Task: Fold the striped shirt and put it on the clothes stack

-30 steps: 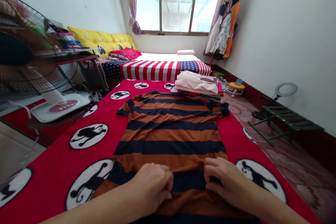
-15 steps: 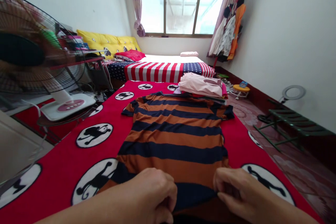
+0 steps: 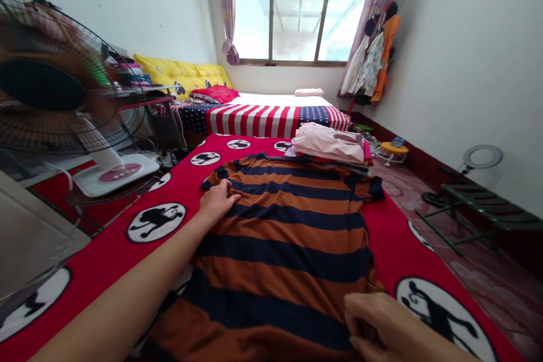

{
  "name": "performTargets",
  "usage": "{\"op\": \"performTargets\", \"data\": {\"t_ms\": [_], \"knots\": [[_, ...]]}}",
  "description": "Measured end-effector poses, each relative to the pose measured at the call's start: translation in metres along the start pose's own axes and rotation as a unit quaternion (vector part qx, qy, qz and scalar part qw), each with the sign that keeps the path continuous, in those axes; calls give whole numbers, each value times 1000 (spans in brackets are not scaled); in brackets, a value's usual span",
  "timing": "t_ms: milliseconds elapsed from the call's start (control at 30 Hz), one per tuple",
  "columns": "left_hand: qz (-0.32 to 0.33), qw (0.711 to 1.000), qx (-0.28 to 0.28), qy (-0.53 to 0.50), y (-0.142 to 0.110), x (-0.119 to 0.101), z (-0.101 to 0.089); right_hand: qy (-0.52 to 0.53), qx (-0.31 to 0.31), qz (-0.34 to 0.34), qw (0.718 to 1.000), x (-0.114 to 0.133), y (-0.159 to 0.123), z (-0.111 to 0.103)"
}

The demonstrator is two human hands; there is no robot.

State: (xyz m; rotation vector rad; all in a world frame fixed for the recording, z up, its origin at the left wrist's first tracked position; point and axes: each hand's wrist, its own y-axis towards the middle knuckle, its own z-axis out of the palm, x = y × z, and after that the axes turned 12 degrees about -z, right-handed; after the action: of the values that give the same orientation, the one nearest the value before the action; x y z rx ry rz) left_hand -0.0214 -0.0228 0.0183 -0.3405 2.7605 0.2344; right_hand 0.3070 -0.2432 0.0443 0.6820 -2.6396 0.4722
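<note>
Left hand (image 3: 217, 201) lies open and flat on the striped T-shirt (image 3: 288, 249), just by its far-left sleeve (image 3: 208, 183). Right hand (image 3: 377, 322), nearer, curls at the shirt's near-right edge, grip unclear. The shirt's long axis runs near-to-far along the red blanket (image 3: 384, 237).

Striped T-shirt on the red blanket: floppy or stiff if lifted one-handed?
Probably floppy: the striped T-shirt lies in soft ripples under the left hand. It looks thin and light, so it would likely drape from one grip. It may drag on the red blanket rather than slide, though that is hard to tell.
</note>
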Motion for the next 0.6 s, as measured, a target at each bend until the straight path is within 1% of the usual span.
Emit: {"op": "performTargets", "data": {"t_ms": [67,200,267,333,367,433,467,500,533,600], "knots": [[21,999,-17,-16,3,6,3,0,1,-3,1000,-4,-1,3],[38,996,-81,-22,7,23,3,-4,-19,-5,1000,-17,-4,11],[47,995,-83,14,9,30,2,-1,-16,1,1000,-20,-4,13],[52,995,-67,55,11,29,0,3,-11,9,1000,-21,-3,14],[57,994,-66,71,10,25,-2,4,-9,12,1000,-20,-3,14],[82,989,-91,87,9,9,-6,2,-7,14,1000,-17,0,13],[106,986,-97,86,8,-2,-7,1,-6,14,1000,-15,1,12],[134,984,-90,78,7,-14,-7,0,-3,13,1000,-14,1,11],[164,982,-72,66,8,-26,-6,-1,2,15,1000,-13,2,9],[212,976,-8,37,12,-47,1,-6,12,21,1000,-13,2,6]]}}
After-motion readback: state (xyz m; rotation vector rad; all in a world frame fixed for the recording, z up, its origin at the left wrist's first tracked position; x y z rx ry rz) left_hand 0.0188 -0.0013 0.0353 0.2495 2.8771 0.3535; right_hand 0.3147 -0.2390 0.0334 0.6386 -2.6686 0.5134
